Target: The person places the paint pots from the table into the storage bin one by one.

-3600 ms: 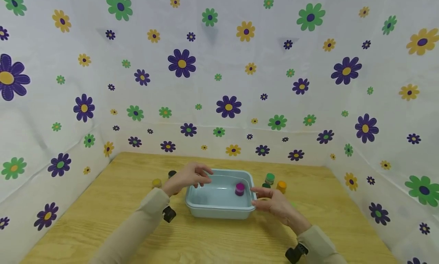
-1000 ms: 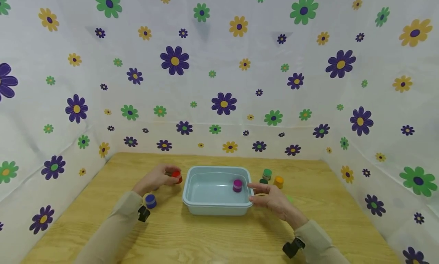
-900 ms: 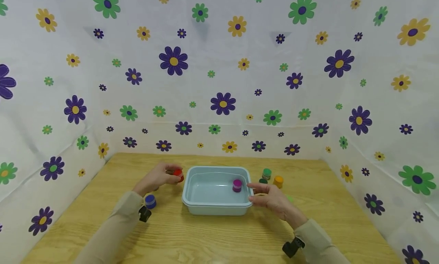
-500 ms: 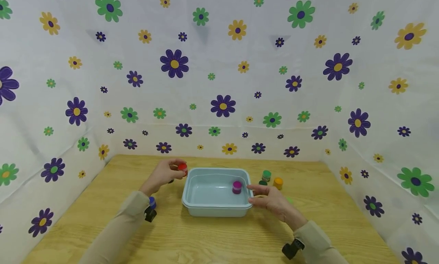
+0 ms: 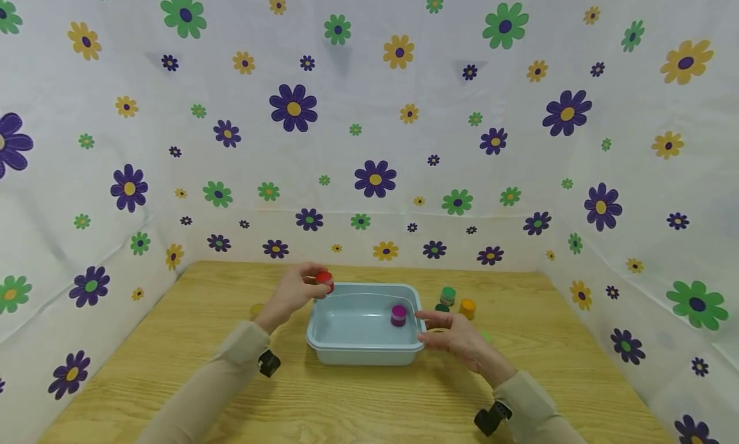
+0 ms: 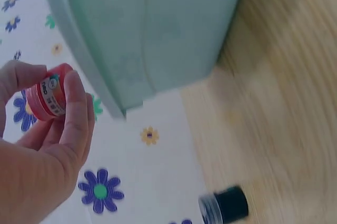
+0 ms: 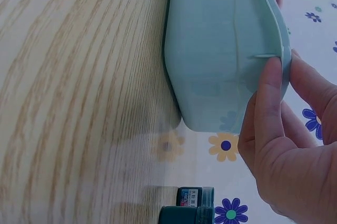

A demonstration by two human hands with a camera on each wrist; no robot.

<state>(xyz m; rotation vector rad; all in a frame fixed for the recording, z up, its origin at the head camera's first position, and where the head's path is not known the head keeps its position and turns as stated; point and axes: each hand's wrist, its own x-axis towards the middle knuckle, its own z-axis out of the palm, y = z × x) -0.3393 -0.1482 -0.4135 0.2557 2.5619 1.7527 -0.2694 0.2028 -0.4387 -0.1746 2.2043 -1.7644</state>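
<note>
My left hand (image 5: pixel 291 295) pinches a small red paint jar (image 5: pixel 325 281) between thumb and fingers, above the back left corner of a pale blue plastic basin (image 5: pixel 365 350). Its printed label faces the camera in the left wrist view, where the red jar (image 6: pixel 48 93) is raised beside the basin's rim. Inside the basin, toward its right end, stands a purple paint jar (image 5: pixel 398 315). My right hand (image 5: pixel 462 346) grips the basin's right rim; the right wrist view has thumb and fingers (image 7: pixel 270 95) on either side of that edge.
Right of the basin stand a green jar (image 5: pixel 447 296), a dark green jar (image 5: pixel 442 308) and an orange jar (image 5: pixel 467 309). A yellow jar (image 5: pixel 256 310) shows behind my left wrist. A dark-lidded jar (image 6: pixel 225 206) lies within the left wrist view. Flower-printed cloth (image 5: pixel 369 239) encloses the wooden table (image 5: pixel 358 405).
My left hand has picked up the red jar from the left of the basin and carried it up and right to the rim. My right hand has stayed on the basin.
</note>
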